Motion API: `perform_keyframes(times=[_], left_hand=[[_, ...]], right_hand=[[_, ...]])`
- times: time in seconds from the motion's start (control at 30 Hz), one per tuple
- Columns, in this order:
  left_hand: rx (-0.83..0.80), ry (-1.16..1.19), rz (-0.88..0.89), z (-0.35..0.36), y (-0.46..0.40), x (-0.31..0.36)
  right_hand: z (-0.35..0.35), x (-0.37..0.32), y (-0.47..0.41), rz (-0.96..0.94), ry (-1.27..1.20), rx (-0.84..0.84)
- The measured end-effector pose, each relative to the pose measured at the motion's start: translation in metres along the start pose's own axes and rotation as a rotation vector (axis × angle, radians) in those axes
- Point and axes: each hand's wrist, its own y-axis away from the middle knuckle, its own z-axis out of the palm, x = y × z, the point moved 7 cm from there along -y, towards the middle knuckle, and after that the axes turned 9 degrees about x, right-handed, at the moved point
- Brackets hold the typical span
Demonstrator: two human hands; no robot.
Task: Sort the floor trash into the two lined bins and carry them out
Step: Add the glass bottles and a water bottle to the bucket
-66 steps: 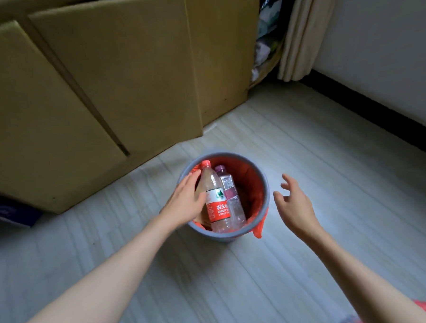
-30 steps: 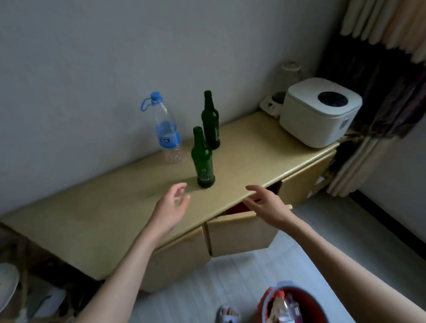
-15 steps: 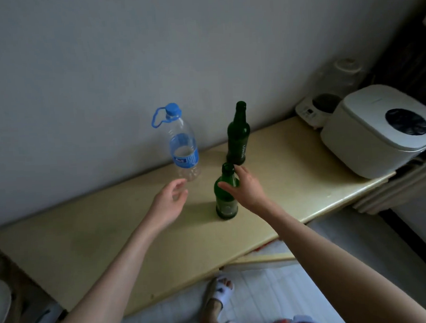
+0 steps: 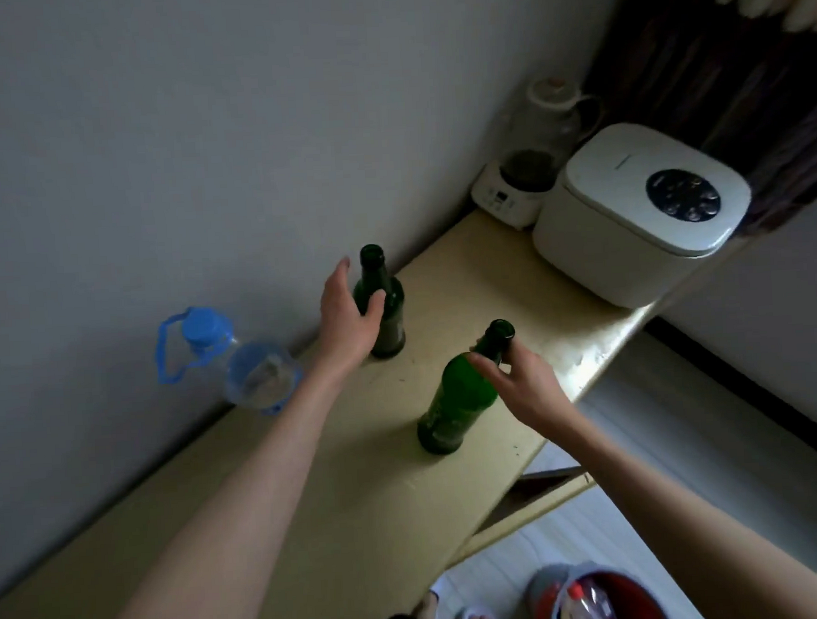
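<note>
Our right hand [image 4: 526, 388] grips the near green glass bottle [image 4: 454, 397] by its neck, tilted on the cabinet top [image 4: 312, 503]. Our left hand [image 4: 348, 322], open wide, half-wraps the far green bottle [image 4: 387, 310]; we should close firmly before lifting toward the red-lined bin [image 4: 615, 592].

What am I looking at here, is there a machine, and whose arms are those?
No machine: a person wears a camera on the head, looking down at their own bare arms. The right hand has its grip on the neck of a tilted green bottle, whose base looks to be still on the cabinet top. The left hand is curling around a second green bottle, standing upright by the wall; whether it grips yet is unclear. Left of it stands a clear water bottle with a blue cap. At the far end sit a white cooker and a kettle. Below, on the floor, is a red-lined bin with plastic bottles.
</note>
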Motion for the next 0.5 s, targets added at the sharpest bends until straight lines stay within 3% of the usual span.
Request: perform_keyframes(times=[0.1, 0.3, 0.5], left_hand=[[-0.048, 0.012, -0.009, 0.027, -0.018, 0.008], [0.015, -0.026, -0.015, 0.044, -0.03, 0.022], [-0.035, 0.026, 0.074, 0.073, 0.0, 0.043]], right_hand=[[-0.038, 0.024, -0.006, 0.077, -0.027, 0.147], [-0.096, 0.076, 0.017, 0.234, -0.251, 0.467], [-0.13, 0.099, 0.041, 0.221, -0.374, 0.59]])
